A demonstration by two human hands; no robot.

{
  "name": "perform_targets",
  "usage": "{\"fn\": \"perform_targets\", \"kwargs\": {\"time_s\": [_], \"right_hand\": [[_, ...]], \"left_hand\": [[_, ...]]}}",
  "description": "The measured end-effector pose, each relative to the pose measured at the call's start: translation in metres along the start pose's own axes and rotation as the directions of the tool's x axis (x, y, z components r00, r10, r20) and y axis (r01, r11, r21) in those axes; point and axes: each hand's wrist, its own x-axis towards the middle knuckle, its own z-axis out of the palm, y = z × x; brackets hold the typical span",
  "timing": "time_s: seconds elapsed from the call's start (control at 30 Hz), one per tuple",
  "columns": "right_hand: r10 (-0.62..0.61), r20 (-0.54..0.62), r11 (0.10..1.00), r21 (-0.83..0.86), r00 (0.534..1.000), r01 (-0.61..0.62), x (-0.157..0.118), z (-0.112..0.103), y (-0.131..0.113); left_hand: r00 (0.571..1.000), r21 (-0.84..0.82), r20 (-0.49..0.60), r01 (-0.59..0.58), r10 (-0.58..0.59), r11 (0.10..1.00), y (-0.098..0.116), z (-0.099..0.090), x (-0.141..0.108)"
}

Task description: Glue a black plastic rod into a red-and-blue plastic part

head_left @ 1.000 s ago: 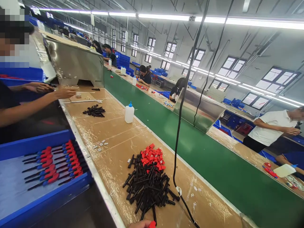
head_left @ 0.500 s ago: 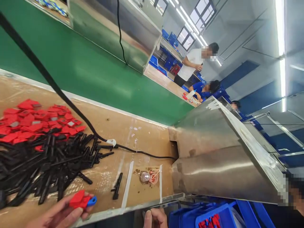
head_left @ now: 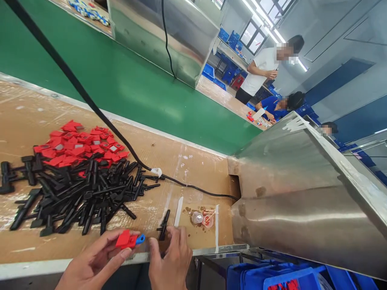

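Observation:
My left hand [head_left: 99, 257] is closed on a red plastic part [head_left: 125, 240] that has a blue looped tab [head_left: 140, 239] sticking out to the right. Just above the table's front edge is my right hand [head_left: 171, 257], thumb and fingers apart with nothing seen between them. Its fingertips are close by a single black handle-like part [head_left: 163, 226] with a side peg, lying on the tabletop; whether they touch it I cannot tell. Farther left lies a heap of similar black parts [head_left: 90, 193], with a pile of red plastic parts [head_left: 78, 145] behind it.
Between white tape strips stand a small clear cup [head_left: 197, 218] and a pinkish cup with sticks [head_left: 207, 220]. A black cable [head_left: 193, 186] crosses the table to a metal panel [head_left: 272, 193]. Blue bins [head_left: 260, 278] sit below at right. Two people work beyond the green divider [head_left: 121, 96].
My right hand has risen from below the table edge to beside the single black part, its fingers now spread. The view has shifted, and my left hand still holds the red part.

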Motion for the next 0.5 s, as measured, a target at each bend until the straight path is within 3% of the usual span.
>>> {"fn": "perform_targets", "kwargs": {"time_s": [0.07,0.13,0.2,0.3,0.4,0.5], "right_hand": [[-0.026,-0.02,0.999,-0.03,0.999,0.025,0.006,0.0,-0.003],[-0.056,-0.038,0.997,-0.049,0.998,0.054,0.011,-0.002,-0.004],[-0.079,-0.048,0.996,-0.049,0.996,0.077,0.015,-0.005,-0.004],[-0.098,-0.065,0.995,-0.009,0.993,0.098,0.018,-0.007,-0.001],[-0.097,-0.091,0.992,0.075,0.991,0.104,0.019,-0.007,0.003],[-0.081,-0.102,0.987,0.13,0.992,0.094,0.019,-0.008,0.007]], "left_hand": [[0.998,-0.068,-0.003,0.055,-0.056,0.996,0.018,0.007,-0.008],[0.998,-0.032,0.046,0.038,-0.036,0.999,0.021,0.005,-0.008],[0.987,0.087,0.155,-0.058,0.044,0.995,0.013,-0.004,0.0],[0.931,0.226,0.297,-0.285,0.213,0.932,0.0,-0.018,0.012],[0.872,0.275,0.307,-0.464,0.38,0.842,0.0,-0.018,0.017],[0.838,0.299,0.277,-0.54,0.47,0.787,0.007,-0.008,0.015]]}}
